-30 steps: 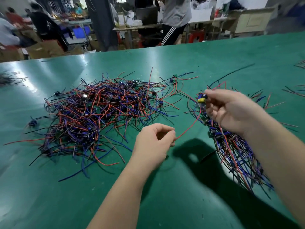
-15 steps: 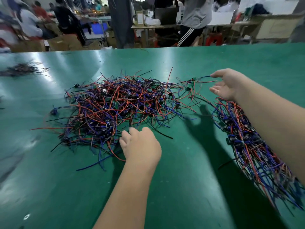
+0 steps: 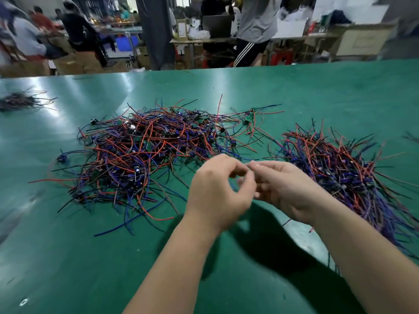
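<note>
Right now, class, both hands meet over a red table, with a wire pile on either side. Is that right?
No. The head view shows the table is green, not red. The rest stands: the left hand and right hand meet over it, with the left pile and right pile of wire on either side.
</note>
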Motion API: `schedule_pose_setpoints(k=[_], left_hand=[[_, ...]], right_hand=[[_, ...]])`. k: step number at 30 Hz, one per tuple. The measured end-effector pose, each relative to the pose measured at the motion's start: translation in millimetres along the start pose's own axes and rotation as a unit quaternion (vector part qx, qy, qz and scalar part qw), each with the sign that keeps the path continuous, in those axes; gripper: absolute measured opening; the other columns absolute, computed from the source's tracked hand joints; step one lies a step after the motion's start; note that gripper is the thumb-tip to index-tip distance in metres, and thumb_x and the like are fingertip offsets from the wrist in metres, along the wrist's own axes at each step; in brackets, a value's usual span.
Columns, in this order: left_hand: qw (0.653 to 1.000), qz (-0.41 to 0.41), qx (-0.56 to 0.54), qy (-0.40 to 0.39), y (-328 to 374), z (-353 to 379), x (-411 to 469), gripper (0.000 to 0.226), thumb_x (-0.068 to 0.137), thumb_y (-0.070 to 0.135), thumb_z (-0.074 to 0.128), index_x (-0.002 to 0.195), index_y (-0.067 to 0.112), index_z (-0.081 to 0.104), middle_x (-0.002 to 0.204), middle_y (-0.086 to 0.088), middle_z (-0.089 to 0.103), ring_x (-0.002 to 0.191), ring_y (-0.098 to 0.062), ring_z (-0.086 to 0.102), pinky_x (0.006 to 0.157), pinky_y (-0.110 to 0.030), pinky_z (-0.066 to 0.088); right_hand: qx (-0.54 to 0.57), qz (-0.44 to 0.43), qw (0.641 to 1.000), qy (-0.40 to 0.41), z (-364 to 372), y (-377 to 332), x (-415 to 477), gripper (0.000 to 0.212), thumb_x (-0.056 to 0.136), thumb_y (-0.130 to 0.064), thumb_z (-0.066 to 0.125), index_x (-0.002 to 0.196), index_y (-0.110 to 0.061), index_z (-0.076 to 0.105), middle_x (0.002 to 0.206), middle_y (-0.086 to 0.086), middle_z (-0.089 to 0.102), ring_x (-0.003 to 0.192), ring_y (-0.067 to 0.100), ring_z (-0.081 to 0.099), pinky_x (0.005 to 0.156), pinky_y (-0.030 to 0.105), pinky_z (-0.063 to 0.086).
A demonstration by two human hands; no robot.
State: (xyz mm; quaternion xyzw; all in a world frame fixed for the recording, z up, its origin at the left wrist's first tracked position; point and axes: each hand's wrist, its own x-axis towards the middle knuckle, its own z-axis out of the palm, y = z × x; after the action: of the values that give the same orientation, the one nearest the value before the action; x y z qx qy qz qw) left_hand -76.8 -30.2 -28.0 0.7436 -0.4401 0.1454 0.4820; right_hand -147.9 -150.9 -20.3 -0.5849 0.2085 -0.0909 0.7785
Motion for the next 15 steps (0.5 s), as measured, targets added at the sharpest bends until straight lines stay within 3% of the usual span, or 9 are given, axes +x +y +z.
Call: schedule_pose_setpoints(k=[3, 6, 8, 11, 13, 15], left_hand=[[0.988, 0.109, -0.072, -0.080, 11.0, 12.8, -11.8, 0.019, 0.072, 0.011, 0.068, 0.056, 0.009, 0.058, 0.064, -0.001, 0.060, 0.065, -0.019, 0.056, 0.068, -0.032, 0.048], [0.984, 0.097, -0.099, -0.111, 9.8, 21.8, -17.0, 0.038, 0.079, 0.023, 0.063, 0.050, 0.010, 0.044, 0.052, -0.002, 0.048, 0.055, -0.022, 0.047, 0.057, -0.036, 0.043], [0.991, 0.022, -0.082, -0.107, 6.6, 23.7, -16.5, 0.048, 0.083, 0.041, 0.050, 0.051, 0.007, 0.045, 0.050, -0.004, 0.048, 0.055, -0.024, 0.049, 0.057, -0.040, 0.043], [0.983, -0.141, -0.089, -0.074, -0.4, 22.1, -9.4, 0.052, 0.086, 0.053, 0.041, 0.062, 0.010, 0.060, 0.066, -0.001, 0.068, 0.066, -0.020, 0.063, 0.065, -0.036, 0.050], [0.954, -0.240, -0.174, -0.048, -4.5, 20.2, -2.5, 0.041, 0.091, 0.050, 0.046, 0.072, 0.018, 0.064, 0.079, 0.002, 0.073, 0.066, -0.013, 0.066, 0.064, -0.029, 0.049], [0.902, -0.314, -0.294, -0.048, -4.8, 17.5, 3.5, 0.032, 0.098, 0.042, 0.044, 0.085, 0.021, 0.065, 0.089, 0.001, 0.074, 0.069, -0.010, 0.067, 0.063, -0.023, 0.048]], right_hand=[[0.016, -0.053, 0.998, 0.025, -0.6, -1.3, -2.8, 0.018, 0.069, -0.012, 0.066, 0.084, -0.002, 0.067, 0.072, 0.011, 0.069, 0.058, 0.014, 0.061, 0.052, 0.019, 0.050], [0.031, -0.100, 0.994, 0.042, -12.7, -6.0, -7.2, 0.013, 0.076, -0.003, 0.061, 0.086, -0.006, 0.067, 0.077, 0.010, 0.073, 0.061, 0.014, 0.066, 0.056, 0.018, 0.052], [0.052, -0.126, 0.990, 0.041, -20.4, -9.7, -10.6, 0.015, 0.075, -0.008, 0.059, 0.088, -0.008, 0.066, 0.079, 0.007, 0.074, 0.060, 0.010, 0.066, 0.054, 0.014, 0.051], [0.096, -0.145, 0.985, 0.019, -27.9, -14.9, -14.9, 0.018, 0.075, -0.013, 0.057, 0.081, -0.014, 0.074, 0.083, 0.006, 0.075, 0.060, 0.008, 0.066, 0.054, 0.013, 0.051], [0.122, -0.143, 0.982, 0.006, -29.5, -17.1, -16.1, 0.021, 0.075, -0.014, 0.056, 0.076, -0.019, 0.077, 0.083, 0.004, 0.075, 0.059, 0.006, 0.066, 0.053, 0.013, 0.051], [0.143, -0.134, 0.981, -0.012, -29.6, -17.3, -16.9, 0.022, 0.075, -0.014, 0.056, 0.074, -0.020, 0.077, 0.081, 0.003, 0.075, 0.057, 0.005, 0.065, 0.053, 0.014, 0.051]])
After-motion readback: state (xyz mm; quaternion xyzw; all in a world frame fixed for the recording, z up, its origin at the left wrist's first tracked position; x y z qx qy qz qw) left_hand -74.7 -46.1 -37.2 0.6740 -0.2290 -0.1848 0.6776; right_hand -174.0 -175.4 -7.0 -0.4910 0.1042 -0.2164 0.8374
